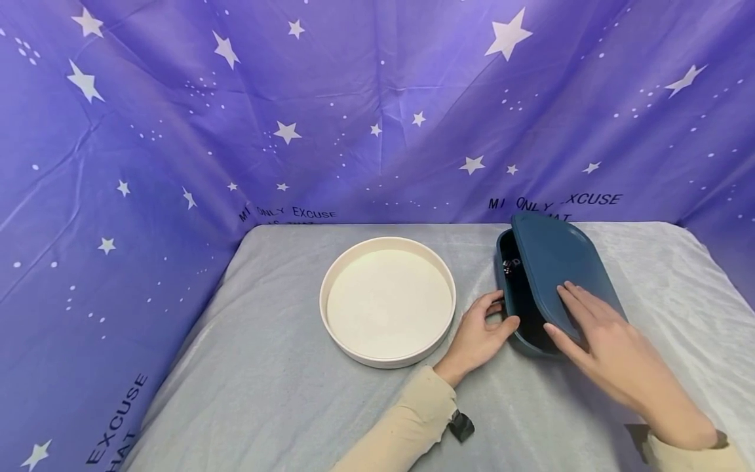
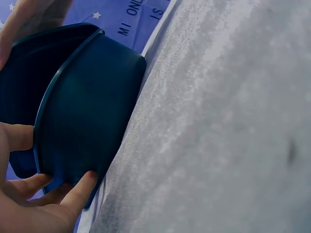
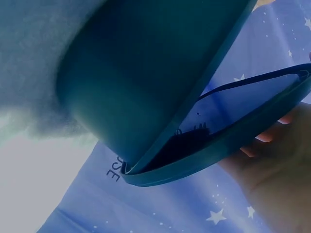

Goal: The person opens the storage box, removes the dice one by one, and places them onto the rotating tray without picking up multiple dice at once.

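A deep dark-blue box [image 1: 539,346] with rounded corners stands at the right of the table. Its matching lid [image 1: 566,255] is tilted over it, raised on the left so that a gap shows the dark inside. My left hand [image 1: 479,333] grips the box's left wall, thumb at the rim and fingers against the outside [image 2: 73,199]. On the lid lies my right hand [image 1: 616,351], fingers across its top and thumb at its near left edge. Small dark items with light markings [image 1: 510,265] show inside the box; their kind is unclear.
Left of the box, a round cream tray [image 1: 446,308] with a low rim sits close to my left forearm. A grey cloth [image 1: 265,367] covers the table. Purple star-printed curtains [image 1: 377,164] hang behind and at both sides.
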`<state>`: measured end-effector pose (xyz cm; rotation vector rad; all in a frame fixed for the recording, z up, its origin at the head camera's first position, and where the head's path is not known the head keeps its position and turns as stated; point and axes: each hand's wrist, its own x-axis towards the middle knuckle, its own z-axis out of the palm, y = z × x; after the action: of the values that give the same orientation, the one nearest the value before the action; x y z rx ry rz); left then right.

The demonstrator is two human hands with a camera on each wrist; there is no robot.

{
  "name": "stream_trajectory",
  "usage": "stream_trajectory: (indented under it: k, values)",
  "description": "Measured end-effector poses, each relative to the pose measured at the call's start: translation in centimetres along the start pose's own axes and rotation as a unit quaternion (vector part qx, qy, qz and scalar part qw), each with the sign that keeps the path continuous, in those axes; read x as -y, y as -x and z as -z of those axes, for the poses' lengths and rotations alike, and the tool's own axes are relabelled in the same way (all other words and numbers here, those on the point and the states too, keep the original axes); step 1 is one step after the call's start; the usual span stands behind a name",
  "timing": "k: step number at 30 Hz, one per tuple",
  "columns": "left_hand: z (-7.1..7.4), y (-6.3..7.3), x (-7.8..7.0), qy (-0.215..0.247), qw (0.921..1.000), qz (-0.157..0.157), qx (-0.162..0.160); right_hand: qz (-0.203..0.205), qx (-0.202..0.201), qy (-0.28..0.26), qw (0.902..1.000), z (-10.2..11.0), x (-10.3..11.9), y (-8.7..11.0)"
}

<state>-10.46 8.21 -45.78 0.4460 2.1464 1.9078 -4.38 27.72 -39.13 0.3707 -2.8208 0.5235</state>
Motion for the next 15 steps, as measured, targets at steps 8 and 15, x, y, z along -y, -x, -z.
stream_trajectory:
  k: [8,15]
  values:
    - [0.0,-0.1,0.2,0.02,0.9998,-0.003,0.007,0.0,-0.02,-0.023,0.9995,0.4,-0.6,0.1]
    - [-0.1,0.0,0.3,0.048,0.9988,0.001,0.011,0.0,-0.04,-0.033,0.9987,0.5,-1.2,0.3]
